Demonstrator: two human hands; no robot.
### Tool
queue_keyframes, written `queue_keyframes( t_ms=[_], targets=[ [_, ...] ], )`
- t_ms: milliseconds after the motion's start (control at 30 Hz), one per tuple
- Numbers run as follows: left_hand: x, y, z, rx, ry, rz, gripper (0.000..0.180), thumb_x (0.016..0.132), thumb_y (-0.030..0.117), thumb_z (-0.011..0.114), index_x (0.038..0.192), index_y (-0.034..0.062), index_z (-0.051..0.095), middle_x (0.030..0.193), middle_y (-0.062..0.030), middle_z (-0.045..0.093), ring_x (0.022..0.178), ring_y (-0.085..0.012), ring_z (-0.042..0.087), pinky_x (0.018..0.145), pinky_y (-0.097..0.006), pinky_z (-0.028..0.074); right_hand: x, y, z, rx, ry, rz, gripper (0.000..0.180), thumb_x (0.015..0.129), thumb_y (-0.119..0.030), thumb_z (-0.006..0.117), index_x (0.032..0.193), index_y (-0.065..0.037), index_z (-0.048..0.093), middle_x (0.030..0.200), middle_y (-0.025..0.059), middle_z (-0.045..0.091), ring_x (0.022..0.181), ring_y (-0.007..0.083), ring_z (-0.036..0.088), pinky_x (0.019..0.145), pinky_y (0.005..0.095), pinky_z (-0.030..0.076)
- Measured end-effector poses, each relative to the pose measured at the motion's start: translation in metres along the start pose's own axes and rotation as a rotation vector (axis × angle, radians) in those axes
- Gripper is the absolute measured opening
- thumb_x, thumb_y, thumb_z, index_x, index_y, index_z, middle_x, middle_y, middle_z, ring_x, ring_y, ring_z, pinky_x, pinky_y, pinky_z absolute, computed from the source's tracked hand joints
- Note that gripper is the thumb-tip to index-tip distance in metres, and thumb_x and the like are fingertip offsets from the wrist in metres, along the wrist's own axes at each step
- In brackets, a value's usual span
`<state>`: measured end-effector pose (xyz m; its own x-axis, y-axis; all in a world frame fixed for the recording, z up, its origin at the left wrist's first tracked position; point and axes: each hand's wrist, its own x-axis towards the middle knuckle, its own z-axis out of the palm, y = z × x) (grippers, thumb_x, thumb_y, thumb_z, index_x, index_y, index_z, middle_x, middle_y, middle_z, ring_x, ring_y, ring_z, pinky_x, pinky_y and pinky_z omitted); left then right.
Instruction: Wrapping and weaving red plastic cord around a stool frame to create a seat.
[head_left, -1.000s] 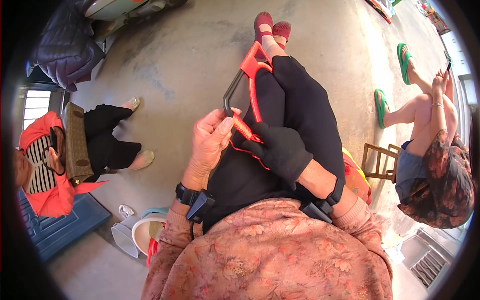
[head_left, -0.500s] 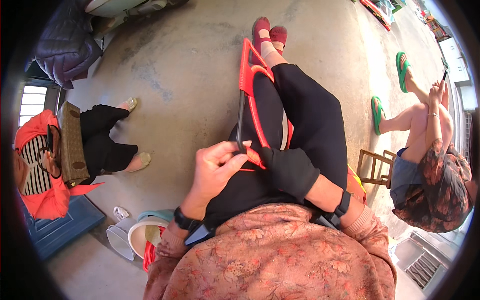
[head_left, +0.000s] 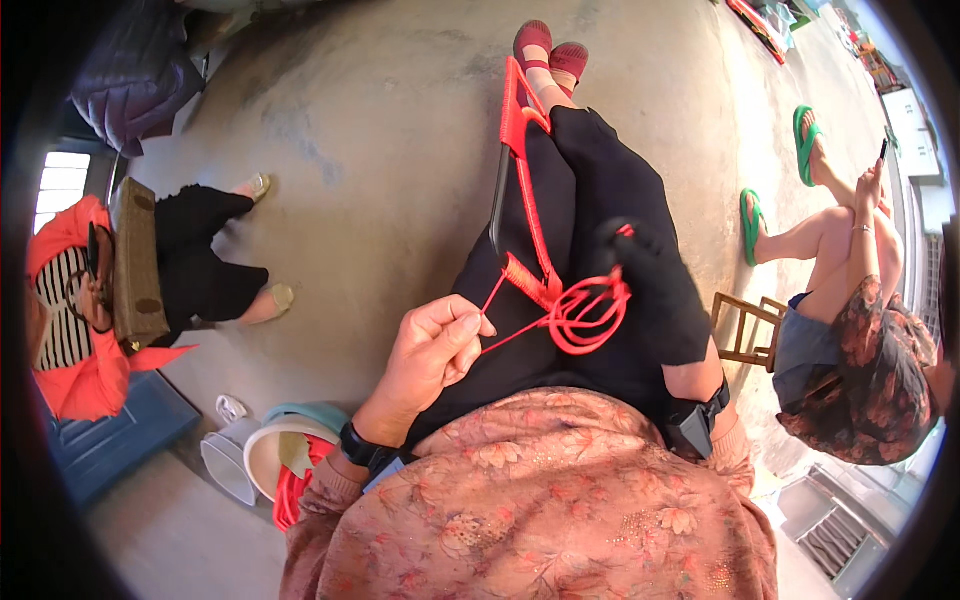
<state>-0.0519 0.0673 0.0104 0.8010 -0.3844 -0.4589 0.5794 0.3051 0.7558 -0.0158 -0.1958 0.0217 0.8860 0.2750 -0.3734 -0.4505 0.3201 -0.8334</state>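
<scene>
A frame of black rod (head_left: 500, 195), partly wrapped in red cord, rests along my thighs. At its near corner is a tight red wrapping (head_left: 524, 280). My bare left hand (head_left: 432, 345) is closed, thumb against fingers, pinching a thin red strand that runs from that corner. My right hand (head_left: 655, 295), in a black glove and somewhat blurred, is to the right of the frame, apart from it. It grips a looped bundle of red cord (head_left: 612, 288), whose loops hang left toward the near corner. A red bit also shows by its fingertips.
White and teal buckets (head_left: 262, 455) with red material stand at my lower left. A seated person with a brown bag (head_left: 140, 265) is at the left. Another, in green flip-flops (head_left: 752, 228), sits at the right beside a wooden stool (head_left: 745, 330). A blue panel (head_left: 125, 425) lies lower left.
My right hand has moved right and away from the frame's near corner, with the cord loops now showing. My left hand has let go of the rod and moved slightly nearer me, holding the strand.
</scene>
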Motion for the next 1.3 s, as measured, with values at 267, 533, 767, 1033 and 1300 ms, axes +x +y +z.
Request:
queue_keyframes(
  t_ms=[267, 533, 767, 1033, 1300],
  targets=[
    [-0.007, 0.015, 0.005, -0.314, -0.240, -0.120, 0.021, 0.097, 0.020, 0.052, 0.091, 0.0007, 0.058, 0.059, -0.0027, 0.053, 0.046, -0.0068, 0.047, 0.039, -0.019, 0.035, 0.007, -0.032, -0.056, 0.522, 0.310, -0.251, 0.032, 0.093, -0.015, 0.056, 0.121, 0.000, 0.053, 0.097, 0.0058, 0.061, 0.089, 0.0136, 0.059, 0.073, 0.0247, 0.049],
    [0.037, 0.055, 0.021, -0.099, -0.002, 0.401, 0.034, 0.093, 0.010, 0.053, 0.125, 0.0004, 0.052, 0.128, -0.0129, 0.054, 0.098, -0.0172, 0.059, 0.072, -0.025, 0.053, 0.028, -0.041, -0.011, -0.304, 0.223, -0.413, 0.017, 0.089, -0.009, 0.059, 0.104, -0.002, 0.063, 0.089, 0.0017, 0.062, 0.082, 0.0099, 0.059, 0.072, 0.0223, 0.046],
    [0.071, 0.005, 0.015, 0.137, -0.038, 0.243, 0.035, 0.092, 0.007, 0.059, 0.125, -0.0005, 0.053, 0.104, -0.0007, 0.062, 0.082, -0.0056, 0.057, 0.064, -0.021, 0.048, 0.052, 0.005, 0.050, -0.632, 0.224, -0.401, 0.018, 0.085, -0.005, 0.063, 0.102, 0.000, 0.064, 0.088, 0.0039, 0.066, 0.077, 0.0091, 0.061, 0.070, 0.0252, 0.049],
    [0.046, 0.034, -0.013, -0.311, 0.167, 0.100, 0.016, 0.094, 0.011, 0.051, 0.108, 0.0038, 0.055, 0.105, -0.0113, 0.063, 0.086, -0.0155, 0.063, 0.070, -0.030, 0.054, 0.027, -0.015, 0.036, -0.576, 0.297, -0.267, 0.031, 0.083, -0.008, 0.065, 0.112, -0.001, 0.058, 0.100, 0.0108, 0.066, 0.091, 0.0144, 0.062, 0.078, 0.0295, 0.049],
    [-0.078, 0.132, -0.010, -0.343, -0.310, 0.700, 0.018, 0.103, 0.019, 0.032, 0.089, 0.0089, 0.037, 0.065, -0.0044, 0.045, 0.052, -0.0108, 0.037, 0.045, -0.026, 0.035, 0.040, -0.045, 0.083, -1.552, -0.239, -0.937, 0.048, 0.068, -0.023, 0.074, 0.110, -0.007, 0.060, 0.117, 0.0105, 0.058, 0.117, 0.0307, 0.049, 0.101, 0.0411, 0.038]
  ],
)
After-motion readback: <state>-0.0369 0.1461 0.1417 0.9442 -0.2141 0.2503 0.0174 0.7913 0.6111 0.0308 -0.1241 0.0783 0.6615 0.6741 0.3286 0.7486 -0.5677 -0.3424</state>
